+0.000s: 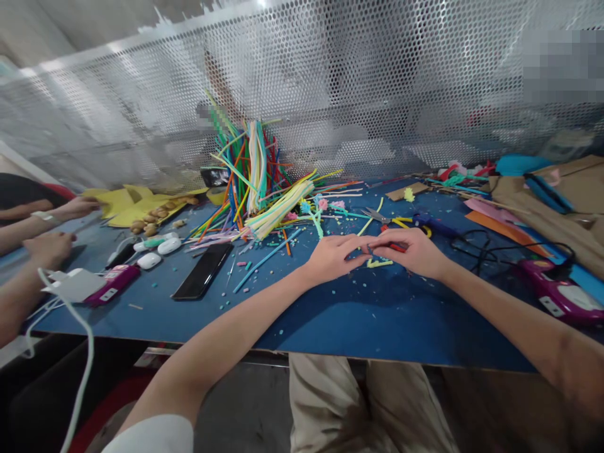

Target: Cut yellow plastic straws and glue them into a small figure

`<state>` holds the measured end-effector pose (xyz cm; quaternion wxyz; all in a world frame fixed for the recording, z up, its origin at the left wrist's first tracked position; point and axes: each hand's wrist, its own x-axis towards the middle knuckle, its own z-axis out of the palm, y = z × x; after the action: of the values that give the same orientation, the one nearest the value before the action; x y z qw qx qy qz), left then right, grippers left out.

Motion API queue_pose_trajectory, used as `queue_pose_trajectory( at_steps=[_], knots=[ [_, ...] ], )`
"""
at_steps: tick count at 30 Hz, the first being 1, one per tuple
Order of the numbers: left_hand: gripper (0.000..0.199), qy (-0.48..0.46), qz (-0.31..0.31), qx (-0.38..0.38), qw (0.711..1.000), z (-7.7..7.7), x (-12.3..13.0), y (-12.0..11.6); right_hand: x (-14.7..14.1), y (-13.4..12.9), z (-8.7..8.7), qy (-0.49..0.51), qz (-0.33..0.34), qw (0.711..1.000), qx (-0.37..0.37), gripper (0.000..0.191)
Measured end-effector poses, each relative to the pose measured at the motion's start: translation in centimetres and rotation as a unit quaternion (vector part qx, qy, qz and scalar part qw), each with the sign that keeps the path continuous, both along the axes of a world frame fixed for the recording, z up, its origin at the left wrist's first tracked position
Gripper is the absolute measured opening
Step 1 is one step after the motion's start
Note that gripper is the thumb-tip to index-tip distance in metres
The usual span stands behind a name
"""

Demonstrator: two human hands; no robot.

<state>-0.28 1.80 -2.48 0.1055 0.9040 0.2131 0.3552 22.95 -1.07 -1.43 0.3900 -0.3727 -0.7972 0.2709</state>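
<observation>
My left hand [333,257] and my right hand [414,250] meet above the blue table, fingertips pressed together. Whatever sits between the fingers is too small or hidden to make out. Just under the fingertips lies a bent pale yellow pipe cleaner piece [380,263]. Pliers [377,216] lie open beyond my hands, and a red handle shows behind my right fingers. Left of the pliers are small pastel pipe cleaner flowers [323,204] and a pale green twisted stem [317,224].
Bundled pipe cleaners [280,211] stand and lie at the back. A phone [204,270] rests left, near a purple power strip [112,284]. Another purple strip [561,296] and black cables are right. A co-worker's hands [50,248] are far left. Perforated metal [377,94] closes the back.
</observation>
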Motion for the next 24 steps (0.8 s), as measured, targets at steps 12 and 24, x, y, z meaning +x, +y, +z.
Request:
queue_pose_trajectory(
  at_steps=[12,24],
  knots=[
    [0.038,0.053,-0.009,0.129,0.99,-0.3,-1.0,0.7,-0.2,-0.2,-0.2,0.034,0.102,0.972,-0.207,0.028],
    [0.039,0.103,-0.07,0.151,0.981,0.3,-0.9,0.2,-0.2,-0.8,0.8,-0.051,0.18,0.961,-0.204,0.022]
  ],
)
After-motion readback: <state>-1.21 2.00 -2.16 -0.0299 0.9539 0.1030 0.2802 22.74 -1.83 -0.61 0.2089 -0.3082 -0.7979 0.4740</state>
